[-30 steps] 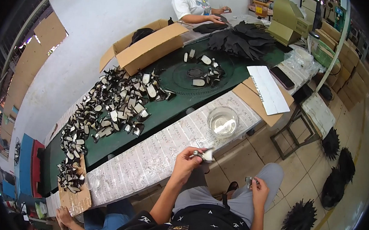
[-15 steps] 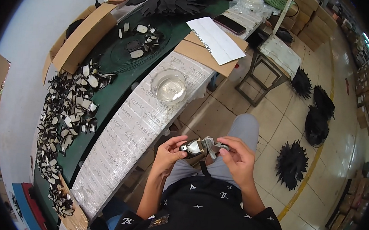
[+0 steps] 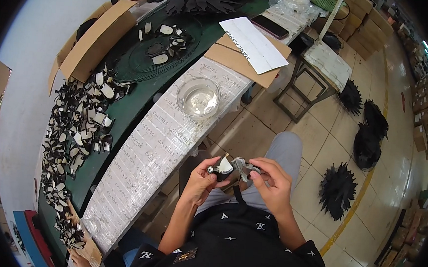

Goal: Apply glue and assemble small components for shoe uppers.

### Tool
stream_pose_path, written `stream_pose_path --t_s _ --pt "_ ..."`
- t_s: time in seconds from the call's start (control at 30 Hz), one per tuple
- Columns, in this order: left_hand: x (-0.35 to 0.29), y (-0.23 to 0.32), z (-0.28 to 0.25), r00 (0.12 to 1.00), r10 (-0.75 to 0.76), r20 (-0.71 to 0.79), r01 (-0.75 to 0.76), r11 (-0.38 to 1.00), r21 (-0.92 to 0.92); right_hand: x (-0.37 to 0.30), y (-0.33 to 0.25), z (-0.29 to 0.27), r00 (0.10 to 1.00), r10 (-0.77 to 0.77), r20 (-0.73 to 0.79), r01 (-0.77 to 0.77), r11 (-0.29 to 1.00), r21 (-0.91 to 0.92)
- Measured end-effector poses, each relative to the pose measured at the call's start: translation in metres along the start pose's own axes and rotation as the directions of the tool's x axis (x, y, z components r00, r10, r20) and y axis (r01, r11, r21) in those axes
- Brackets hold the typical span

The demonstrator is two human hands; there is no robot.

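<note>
Over my lap, my left hand (image 3: 204, 181) is closed on a small black shoe piece (image 3: 223, 167) with a white inner face turned up. Its fingers wrap the piece's left side. Close on its right, my right hand (image 3: 271, 183) pinches a small grey tool (image 3: 242, 168), perhaps scissors; blur and fingers hide its exact shape. The tool's near end is beside the shoe piece, and I cannot tell whether they touch.
A glass bowl (image 3: 198, 97) stands on the plastic-wrapped bench (image 3: 140, 160) to the left. Beyond it, black-and-white pieces (image 3: 77, 139) cover the green belt (image 3: 123, 119). A stool (image 3: 328, 67) and black bundles (image 3: 339, 192) are on the right. Another person's hand (image 3: 83, 263) shows at lower left.
The shoe piece has turned in my left hand, so its white face shows more. My right hand has moved slightly left with the tool. Another person's hand has come in at lower left.
</note>
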State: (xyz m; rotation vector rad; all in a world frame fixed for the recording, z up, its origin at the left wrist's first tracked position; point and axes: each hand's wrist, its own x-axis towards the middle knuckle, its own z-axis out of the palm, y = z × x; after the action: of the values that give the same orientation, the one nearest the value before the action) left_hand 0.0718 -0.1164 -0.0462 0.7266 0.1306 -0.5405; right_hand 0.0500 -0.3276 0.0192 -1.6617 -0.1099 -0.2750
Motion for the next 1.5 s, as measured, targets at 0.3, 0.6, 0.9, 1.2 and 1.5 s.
stream_pose_path --t_s 0.3,0.6,0.9,1.2,1.5 --pt "0.002 0.005 0.012 0.988 0.117 -0.105 -0.093 0.973 0.210 -0.001 -0.005 0.001 0.997 -0.079 -0.011 0.078 0.995 -0.057" --pt "0.002 0.002 0.009 0.990 0.085 -0.117 -0.061 0.979 0.193 0.000 -0.006 0.003 0.978 -0.182 0.105 0.202 0.950 -0.236" --pt "0.003 0.001 0.014 0.991 0.100 -0.090 -0.080 0.976 0.204 -0.001 0.004 0.007 0.965 -0.196 0.172 0.247 0.902 -0.355" --pt "0.000 0.008 0.018 0.994 0.072 -0.077 -0.052 0.972 0.231 -0.003 0.024 0.005 0.954 0.255 0.157 -0.296 0.884 0.361" --pt "-0.003 0.012 0.021 0.994 0.075 -0.083 -0.055 0.974 0.221 0.004 0.025 -0.001 0.971 0.206 0.118 -0.233 0.924 0.303"
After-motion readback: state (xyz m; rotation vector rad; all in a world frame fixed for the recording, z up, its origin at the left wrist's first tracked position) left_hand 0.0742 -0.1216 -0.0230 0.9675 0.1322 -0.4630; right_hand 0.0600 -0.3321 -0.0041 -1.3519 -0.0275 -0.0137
